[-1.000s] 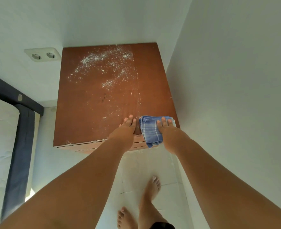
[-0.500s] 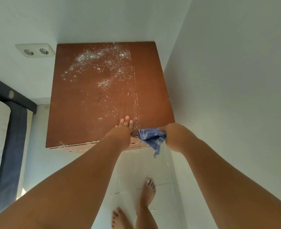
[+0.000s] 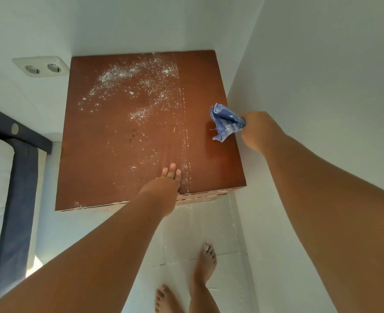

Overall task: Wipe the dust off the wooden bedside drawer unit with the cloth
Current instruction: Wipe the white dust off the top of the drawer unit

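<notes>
The wooden bedside drawer unit (image 3: 109, 154) stands in the corner, seen from above. White dust (image 3: 127, 77) covers the back and middle of its top; a strip along the right side looks clean. My right hand (image 3: 257, 129) grips a bunched blue checked cloth (image 3: 225, 122) above the unit's right edge, about halfway back. The cloth hangs just over the wood. My left hand (image 3: 166, 184) rests flat on the top near the front edge, fingers straight.
A white wall (image 3: 322, 75) runs close along the unit's right side. A double wall socket (image 3: 42, 67) sits at the back left. A bed with a dark frame (image 3: 17, 154) is on the left. My bare feet (image 3: 200, 274) stand on the white tiled floor.
My right hand has lifted the cloth from the front edge and carried it back along the right side, bunched in the fingers. The left hand has stayed flat near the front edge.
</notes>
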